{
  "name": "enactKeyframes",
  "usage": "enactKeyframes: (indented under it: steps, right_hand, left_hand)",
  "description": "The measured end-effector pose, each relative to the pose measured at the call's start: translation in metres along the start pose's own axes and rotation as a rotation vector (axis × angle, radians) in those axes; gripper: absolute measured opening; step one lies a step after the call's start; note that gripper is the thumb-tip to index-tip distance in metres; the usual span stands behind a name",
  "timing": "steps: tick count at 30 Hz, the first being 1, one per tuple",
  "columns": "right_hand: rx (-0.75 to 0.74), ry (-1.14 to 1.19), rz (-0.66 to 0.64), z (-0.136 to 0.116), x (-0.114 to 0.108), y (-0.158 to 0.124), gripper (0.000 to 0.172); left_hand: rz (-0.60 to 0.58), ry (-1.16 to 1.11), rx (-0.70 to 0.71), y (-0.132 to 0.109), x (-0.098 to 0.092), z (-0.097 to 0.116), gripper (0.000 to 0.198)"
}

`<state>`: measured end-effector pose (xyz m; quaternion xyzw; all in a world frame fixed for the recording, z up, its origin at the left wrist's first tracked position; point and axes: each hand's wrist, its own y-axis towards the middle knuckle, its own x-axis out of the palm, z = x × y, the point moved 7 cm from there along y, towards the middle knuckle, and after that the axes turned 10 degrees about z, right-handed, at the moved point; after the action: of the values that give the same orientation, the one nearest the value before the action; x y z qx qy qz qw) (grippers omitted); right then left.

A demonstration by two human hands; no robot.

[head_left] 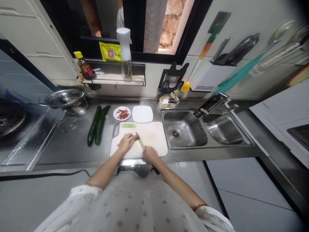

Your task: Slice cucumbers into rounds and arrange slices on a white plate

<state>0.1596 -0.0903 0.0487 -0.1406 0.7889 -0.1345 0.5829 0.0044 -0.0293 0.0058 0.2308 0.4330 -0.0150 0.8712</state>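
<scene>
In the head view, the left hand (126, 143) has its fingers bunched together, pinching a small dark green piece of cucumber (137, 138) on the white plastic cutting board (158, 138). The right hand (150, 155) is curled tight around a knife with a thin metal blade (141, 142), and the blade is right beside the piece.

Some cutting looks done: a neat row of round, pale green slices (128, 126) lies near the back edge of the board. The small piece looks left to cut. Two long, bumpy, dark green cucumbers (98, 127) lie whole to the left.

The surface (70, 146) is shiny grey metal. Behind the board are a round white plate (115, 113) with little red bits (122, 113) and a square white plate (142, 114). A silver metal pot (80, 107) stands at the left, and a double metal sink (166, 141) is at the right. A black-framed window (135, 35) is in the wall.
</scene>
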Motion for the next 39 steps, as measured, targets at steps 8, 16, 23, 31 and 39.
enactKeyframes:
  steps: [8, 16, 23, 31, 39]
  right_hand:
    - [-0.016, -0.001, -0.006, -0.009, -0.008, 0.008, 0.033]
    - [-0.029, -0.001, 0.009, -0.014, -0.003, 0.021, 0.034]
    - [-0.028, 0.017, 0.020, -0.013, 0.003, 0.027, 0.033]
    - [-0.016, 0.008, 0.021, -0.007, 0.008, 0.015, 0.033]
    - [-0.004, -0.019, 0.025, -0.004, 0.010, 0.009, 0.033]
  left_hand:
    - [0.008, -0.011, 0.002, 0.000, 0.000, 0.000, 0.029]
    - [0.001, -0.025, 0.005, 0.000, 0.000, 0.000, 0.029]
    - [0.000, -0.009, 0.007, 0.000, 0.001, 0.000, 0.029]
    - [0.007, -0.008, 0.003, 0.000, -0.001, 0.001, 0.029]
    - [0.012, -0.019, -0.004, 0.000, 0.001, -0.001, 0.028]
